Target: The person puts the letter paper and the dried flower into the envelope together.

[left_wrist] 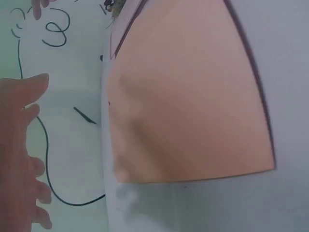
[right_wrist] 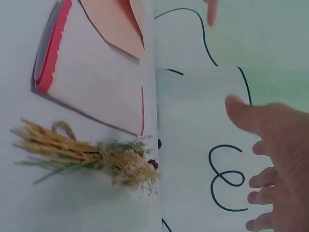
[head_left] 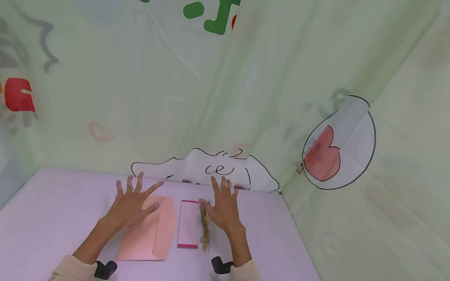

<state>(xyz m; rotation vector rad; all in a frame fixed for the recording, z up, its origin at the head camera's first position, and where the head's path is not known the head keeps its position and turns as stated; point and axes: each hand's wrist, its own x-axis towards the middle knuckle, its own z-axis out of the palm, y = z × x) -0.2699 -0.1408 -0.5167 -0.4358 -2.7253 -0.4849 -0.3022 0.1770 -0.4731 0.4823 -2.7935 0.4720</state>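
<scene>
My left hand (head_left: 130, 205) hovers with spread fingers over a pink envelope (head_left: 141, 238), whose flap is unfolded toward the right. In the left wrist view the envelope (left_wrist: 193, 106) lies flat, with the hand's shadow on it. My right hand (head_left: 224, 207) is held up with fingers apart, above and beside a small bunch of dried flowers (right_wrist: 96, 154) tied with twine. Between the two hands lies a folded white paper (head_left: 188, 226) with red edges at its ends; in the right wrist view it looks layered. Neither hand holds anything.
The things lie on a pale lilac table (head_left: 272, 246). A curtain (head_left: 166, 89) printed with drawings and lettering hangs behind it and along the right side. A black wrist mount (head_left: 105, 270) sits on the left wrist and another (head_left: 221, 265) on the right.
</scene>
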